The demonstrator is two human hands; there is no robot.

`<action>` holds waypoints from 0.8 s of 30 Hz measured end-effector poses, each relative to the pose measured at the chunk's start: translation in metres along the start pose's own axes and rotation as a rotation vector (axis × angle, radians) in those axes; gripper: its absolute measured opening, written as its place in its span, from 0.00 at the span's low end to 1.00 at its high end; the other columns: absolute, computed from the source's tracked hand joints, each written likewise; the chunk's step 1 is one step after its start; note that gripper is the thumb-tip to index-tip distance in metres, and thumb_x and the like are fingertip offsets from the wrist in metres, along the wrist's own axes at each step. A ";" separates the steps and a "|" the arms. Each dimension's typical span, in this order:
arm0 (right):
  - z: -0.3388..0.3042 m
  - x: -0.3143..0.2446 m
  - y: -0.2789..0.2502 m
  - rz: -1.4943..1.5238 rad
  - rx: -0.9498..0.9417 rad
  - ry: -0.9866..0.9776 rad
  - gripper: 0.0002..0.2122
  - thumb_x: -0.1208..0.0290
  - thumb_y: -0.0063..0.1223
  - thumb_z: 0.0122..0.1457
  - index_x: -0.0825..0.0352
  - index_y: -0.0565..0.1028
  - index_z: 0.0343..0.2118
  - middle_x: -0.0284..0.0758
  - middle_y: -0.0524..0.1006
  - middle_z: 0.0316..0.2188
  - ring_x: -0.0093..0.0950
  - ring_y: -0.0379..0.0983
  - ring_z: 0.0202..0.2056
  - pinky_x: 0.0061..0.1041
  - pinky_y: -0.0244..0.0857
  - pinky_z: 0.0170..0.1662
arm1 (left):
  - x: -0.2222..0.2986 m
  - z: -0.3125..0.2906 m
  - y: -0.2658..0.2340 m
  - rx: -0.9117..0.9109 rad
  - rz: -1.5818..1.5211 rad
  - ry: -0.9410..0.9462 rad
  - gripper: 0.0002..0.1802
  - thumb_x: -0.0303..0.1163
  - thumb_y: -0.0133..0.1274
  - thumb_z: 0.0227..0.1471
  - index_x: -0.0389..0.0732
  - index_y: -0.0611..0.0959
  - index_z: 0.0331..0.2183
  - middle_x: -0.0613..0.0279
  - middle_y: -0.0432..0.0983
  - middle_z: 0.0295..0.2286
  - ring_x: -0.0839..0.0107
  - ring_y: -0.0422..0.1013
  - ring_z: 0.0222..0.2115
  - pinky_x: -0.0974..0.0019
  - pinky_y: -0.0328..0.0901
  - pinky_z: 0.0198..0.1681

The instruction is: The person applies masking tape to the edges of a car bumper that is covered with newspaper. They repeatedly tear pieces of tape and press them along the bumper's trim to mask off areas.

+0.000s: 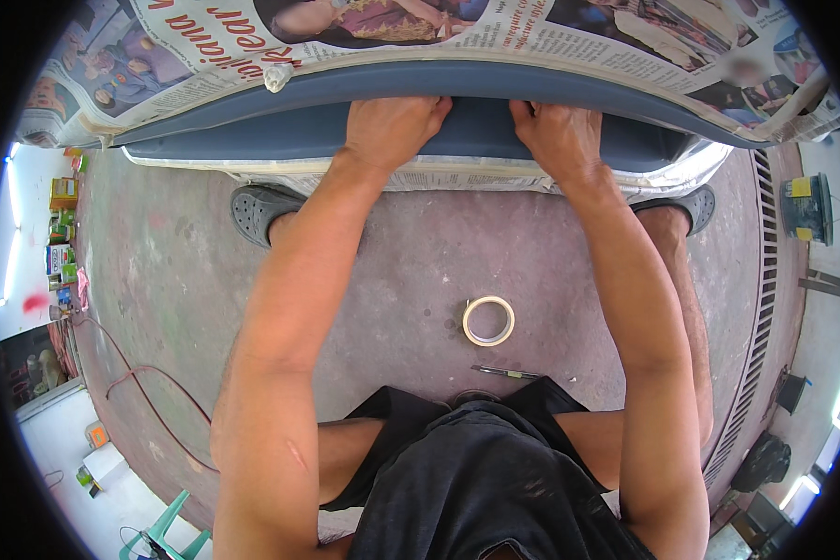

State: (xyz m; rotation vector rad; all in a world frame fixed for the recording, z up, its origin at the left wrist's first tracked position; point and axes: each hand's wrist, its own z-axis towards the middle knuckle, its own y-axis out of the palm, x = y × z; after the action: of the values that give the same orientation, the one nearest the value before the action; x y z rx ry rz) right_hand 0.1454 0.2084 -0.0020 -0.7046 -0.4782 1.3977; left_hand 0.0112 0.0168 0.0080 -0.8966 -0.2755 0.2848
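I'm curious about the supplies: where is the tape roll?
In the head view, the tape roll lies on the floor, slightly right of centre, just beyond a slim cutter.

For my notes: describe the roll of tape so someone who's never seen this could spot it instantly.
From the long blue-grey panel across the top, look down to the bare grey floor. There, slightly right of the picture's centre, the roll of tape lies flat. It's a pale cream ring with an open middle, unlike the slim, straight, knife-like tool below it.
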 end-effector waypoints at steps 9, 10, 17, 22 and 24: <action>-0.016 -0.011 -0.024 0.034 0.046 -0.096 0.09 0.75 0.65 0.53 0.58 0.87 0.38 0.29 0.80 0.27 0.33 0.79 0.24 0.33 0.74 0.25 | 0.010 -0.023 -0.016 0.066 0.072 -0.192 0.09 0.35 0.68 0.49 0.44 0.91 0.33 0.62 0.84 0.34 0.57 0.80 0.32 0.56 0.75 0.35; -0.017 -0.013 -0.027 0.035 -0.006 -0.129 0.12 0.75 0.64 0.54 0.57 0.87 0.41 0.28 0.80 0.29 0.32 0.79 0.25 0.32 0.74 0.26 | 0.013 -0.026 -0.019 0.091 0.025 -0.118 0.09 0.36 0.67 0.49 0.45 0.91 0.33 0.62 0.84 0.34 0.58 0.80 0.32 0.56 0.75 0.34; -0.010 -0.015 -0.019 -0.006 -0.172 -0.205 0.20 0.77 0.60 0.53 0.50 0.86 0.49 0.28 0.82 0.37 0.32 0.82 0.31 0.32 0.78 0.31 | 0.032 -0.022 -0.024 -0.055 0.045 0.002 0.15 0.44 0.61 0.60 0.48 0.92 0.44 0.56 0.75 0.41 0.58 0.77 0.37 0.56 0.75 0.38; -0.009 -0.010 -0.012 -0.036 -0.183 -0.211 0.21 0.78 0.60 0.52 0.50 0.86 0.49 0.29 0.83 0.44 0.34 0.83 0.37 0.34 0.79 0.40 | 0.030 -0.017 -0.018 -0.095 0.123 0.001 0.20 0.51 0.53 0.66 0.52 0.91 0.48 0.54 0.75 0.43 0.56 0.76 0.41 0.53 0.74 0.44; -0.008 -0.010 -0.013 -0.036 -0.173 -0.215 0.21 0.78 0.59 0.52 0.50 0.86 0.49 0.29 0.83 0.45 0.34 0.83 0.39 0.35 0.79 0.42 | 0.029 -0.017 -0.016 -0.095 0.137 0.003 0.21 0.52 0.52 0.66 0.52 0.91 0.48 0.54 0.75 0.43 0.56 0.76 0.42 0.52 0.73 0.45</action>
State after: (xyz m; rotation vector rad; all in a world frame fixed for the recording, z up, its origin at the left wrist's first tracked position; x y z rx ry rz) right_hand 0.1589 0.1970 0.0021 -0.6835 -0.7853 1.4162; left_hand 0.0464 0.0055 0.0147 -1.0116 -0.2269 0.3997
